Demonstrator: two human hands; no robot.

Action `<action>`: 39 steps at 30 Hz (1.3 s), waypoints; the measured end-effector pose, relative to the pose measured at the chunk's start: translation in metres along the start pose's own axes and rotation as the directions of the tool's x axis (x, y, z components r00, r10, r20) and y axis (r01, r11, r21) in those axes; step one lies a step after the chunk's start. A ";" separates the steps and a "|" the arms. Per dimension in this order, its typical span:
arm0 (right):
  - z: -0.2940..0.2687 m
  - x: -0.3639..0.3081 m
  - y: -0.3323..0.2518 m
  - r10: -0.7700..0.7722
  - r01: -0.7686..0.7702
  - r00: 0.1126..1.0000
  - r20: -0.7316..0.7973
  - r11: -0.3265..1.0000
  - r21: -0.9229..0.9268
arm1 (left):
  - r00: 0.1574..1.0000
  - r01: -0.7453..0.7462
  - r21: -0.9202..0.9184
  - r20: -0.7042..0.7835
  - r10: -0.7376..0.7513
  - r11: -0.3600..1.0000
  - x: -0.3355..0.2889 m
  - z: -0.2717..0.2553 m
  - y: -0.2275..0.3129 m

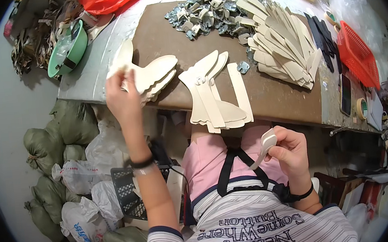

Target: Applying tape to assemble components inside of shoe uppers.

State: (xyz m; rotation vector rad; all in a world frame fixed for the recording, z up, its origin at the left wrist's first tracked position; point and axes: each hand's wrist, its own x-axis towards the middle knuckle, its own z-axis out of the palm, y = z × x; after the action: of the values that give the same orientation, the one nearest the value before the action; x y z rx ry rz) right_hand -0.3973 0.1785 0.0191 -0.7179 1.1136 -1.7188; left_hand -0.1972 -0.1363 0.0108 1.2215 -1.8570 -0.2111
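Seen from above, my left hand (123,92) reaches forward over the near left part of a brown work surface (157,31); its fingertips are drawn together against a stack of cream cut-outs (154,76), wide pieces with rounded lobes; the hand is blurred, and I cannot tell whether the fingers grip the top piece or only touch it. My right hand (291,151) is held above my lap, just off the table edge; its thumb and fingers pinch a bent pale strip (266,144), whose lower end hangs free to the left.

Between the hands, at the near edge of the table, lies a middle group of cream pieces (197,104), overlapping, with narrow strips laid across them and their near ends reaching the edge; one loose cream strip (239,88) lies along their right side; a small metal clip (243,67) sits at its far end. Farther back is a heap of metal clips (209,14); to its right, a large pile of cream strips (284,42) fans out. Along the right side are black straps (324,38), a red basket (358,56), a phone (345,94) and a roll of tape (362,108); at the far left, a green basin (77,48) stands tilted.
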 end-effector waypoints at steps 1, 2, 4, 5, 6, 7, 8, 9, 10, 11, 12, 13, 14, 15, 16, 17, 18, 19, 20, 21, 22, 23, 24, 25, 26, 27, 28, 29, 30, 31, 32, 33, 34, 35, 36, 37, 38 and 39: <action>0.001 0.001 -0.001 0.061 -0.064 0.998 0.034 0.993 0.096 | 1.000 -0.018 0.152 -0.020 0.021 0.988 0.019 0.005 -0.039; 0.003 0.001 -0.001 0.092 -0.097 0.994 0.055 0.991 0.094 | 0.999 -0.034 0.294 -0.029 0.044 0.955 0.028 0.013 -0.071; 0.007 0.001 -0.002 0.125 -0.128 0.991 0.055 0.990 0.052 | 0.998 -0.032 0.344 0.053 0.015 0.938 0.032 0.022 -0.089; 0.008 0.000 -0.001 0.138 -0.141 0.989 0.052 0.989 0.051 | 0.990 -0.034 0.394 0.141 -0.024 0.918 0.036 0.025 -0.090; 0.008 0.000 0.000 0.130 -0.135 0.990 0.060 0.987 0.083 | 0.983 0.017 0.397 0.160 -0.088 0.917 0.036 0.026 -0.092; 0.007 0.002 0.001 0.126 -0.130 0.991 0.052 0.988 0.081 | 0.983 0.013 0.390 0.164 -0.083 0.921 0.035 0.030 -0.081; 0.007 0.002 0.000 0.152 -0.154 0.988 0.033 0.982 0.111 | 0.985 -0.004 0.427 0.158 -0.070 0.904 0.034 0.032 -0.071; 0.007 0.002 0.000 0.179 -0.179 0.984 0.015 0.974 0.140 | 0.986 -0.020 0.463 0.153 -0.058 0.886 0.034 0.034 -0.066; 0.009 0.004 -0.001 0.179 -0.181 0.983 0.024 0.974 0.139 | 0.972 0.051 0.392 0.192 -0.135 0.919 0.034 0.038 -0.066; 0.013 0.006 -0.002 0.182 -0.184 0.983 0.029 0.972 0.144 | 0.973 0.057 0.395 0.185 -0.140 0.917 0.032 0.039 -0.066; 0.016 0.007 -0.003 0.184 -0.188 0.982 0.034 0.971 0.149 | 0.993 0.040 0.462 0.078 -0.085 0.886 0.028 0.042 -0.066; 0.016 0.008 -0.003 0.185 -0.188 0.982 0.035 0.971 0.146 | 1.000 0.028 0.524 -0.021 -0.020 0.851 0.027 0.045 -0.065; 0.015 0.008 -0.003 0.170 -0.177 0.983 0.073 0.979 0.101 | 0.986 0.093 0.446 0.081 -0.144 0.890 0.036 0.040 -0.069; 0.014 0.007 -0.002 0.157 -0.164 0.981 0.111 0.985 0.056 | 0.986 0.095 0.445 0.080 -0.145 0.891 0.037 0.040 -0.068; 0.014 0.007 -0.002 0.156 -0.162 0.982 0.109 0.985 0.055 | 0.976 0.108 0.445 0.125 -0.181 0.889 0.041 0.038 -0.062; 0.013 0.006 -0.001 0.148 -0.154 0.984 0.099 0.986 0.061 | 0.962 0.120 0.445 0.169 -0.215 0.887 0.043 0.037 -0.055; 0.012 0.005 0.000 0.140 -0.146 0.986 0.088 0.987 0.067 | 0.962 0.118 0.444 0.170 -0.213 0.888 0.042 0.038 -0.050; 0.011 0.004 0.000 0.138 -0.145 0.986 0.088 0.987 0.068 | 0.971 0.114 0.449 0.137 -0.194 0.886 0.040 0.038 -0.045; 0.011 0.003 0.000 0.139 -0.145 0.987 0.080 0.986 0.081 | 0.979 0.109 0.454 0.104 -0.174 0.884 0.039 0.037 -0.042; 0.010 0.002 0.001 0.140 -0.147 0.987 0.072 0.985 0.095 | 0.979 0.107 0.454 0.105 -0.173 0.884 0.037 0.037 -0.042; 0.010 0.001 0.002 0.139 -0.145 0.988 0.067 0.985 0.097 | 0.994 0.111 0.287 -0.015 -0.111 0.952 0.036 0.038 -0.042; 0.010 -0.001 0.003 0.135 -0.142 0.989 0.063 0.980 0.139 | 0.987 0.088 0.111 -0.143 -0.072 0.990 0.033 0.038 -0.042; 0.010 -0.003 0.004 0.132 -0.141 0.989 0.059 0.974 0.180 | 0.988 0.086 0.112 -0.138 -0.071 0.990 0.030 0.030 -0.047; 0.010 -0.003 0.001 0.130 -0.137 0.990 0.051 0.973 0.183 | 0.977 0.185 -0.176 -0.075 -0.201 0.967 0.028 0.019 -0.056; 0.011 -0.002 -0.003 0.170 -0.176 0.984 0.047 0.969 0.174 | 0.950 0.291 -0.439 0.029 -0.310 0.850 0.020 0.010 -0.060; 0.010 -0.003 -0.005 0.214 -0.218 0.976 0.040 0.962 0.166 | 0.949 0.312 -0.607 0.160 -0.272 0.731 0.012 -0.006 -0.045; 0.009 -0.001 -0.004 0.220 -0.222 0.975 0.031 0.961 0.167 | 0.936 0.344 -0.642 0.178 -0.303 0.685 0.002 -0.020 -0.026; 0.007 0.001 -0.002 0.160 -0.168 0.985 0.063 0.974 0.153 | 0.921 0.376 -0.674 0.198 -0.335 0.636 -0.009 -0.029 -0.003; 0.006 0.003 0.000 0.104 -0.116 0.990 0.093 0.983 0.140 | 0.938 0.331 -0.689 0.169 -0.301 0.645 -0.021 -0.033 0.019; 0.008 0.005 -0.001 0.078 -0.091 0.992 0.096 0.986 0.136 | 0.953 0.286 -0.700 0.136 -0.270 0.654 -0.034 -0.039 0.040; 0.011 0.009 -0.001 0.044 -0.057 0.988 0.147 0.995 0.087 | 0.955 0.289 -0.714 0.171 -0.242 0.638 -0.048 -0.045 0.054; 0.013 0.013 -0.001 0.013 -0.021 0.981 0.196 0.999 0.039 | 0.950 0.305 -0.709 0.185 -0.250 0.635 -0.062 -0.048 0.068; 0.020 0.016 -0.002 -0.007 -0.001 0.982 0.187 0.999 0.044 | 0.940 0.341 -0.709 0.246 -0.237 0.617 -0.076 -0.049 0.084; 0.027 0.020 -0.003 -0.035 0.021 0.982 0.188 0.997 0.076 | 0.927 0.376 -0.704 0.301 -0.226 0.603 -0.092 -0.052 0.096; 0.034 0.023 -0.004 -0.036 0.027 0.984 0.176 0.998 0.058 | 0.909 0.415 -0.723 0.359 -0.212 0.553 -0.107 -0.052 0.104; 0.037 0.028 -0.003 -0.042 0.036 0.985 0.168 0.999 0.037 | 0.891 0.450 -0.740 0.412 -0.193 0.499 -0.122 -0.052 0.110; 0.036 0.030 -0.003 -0.040 0.039 0.985 0.170 0.999 0.007 | 0.874 0.483 -0.752 0.449 -0.187 0.448 -0.130 -0.053 0.118; 0.034 0.031 0.002 -0.055 0.059 0.990 0.128 0.998 -0.023 | 0.856 0.515 -0.761 0.486 -0.179 0.395 -0.139 -0.054 0.126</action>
State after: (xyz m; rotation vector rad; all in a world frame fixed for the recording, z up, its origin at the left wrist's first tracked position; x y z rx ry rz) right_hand -0.3802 0.1375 0.0312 -0.8712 1.0384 -1.6837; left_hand -0.2224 0.0561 0.0343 0.7947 -1.3175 -1.5287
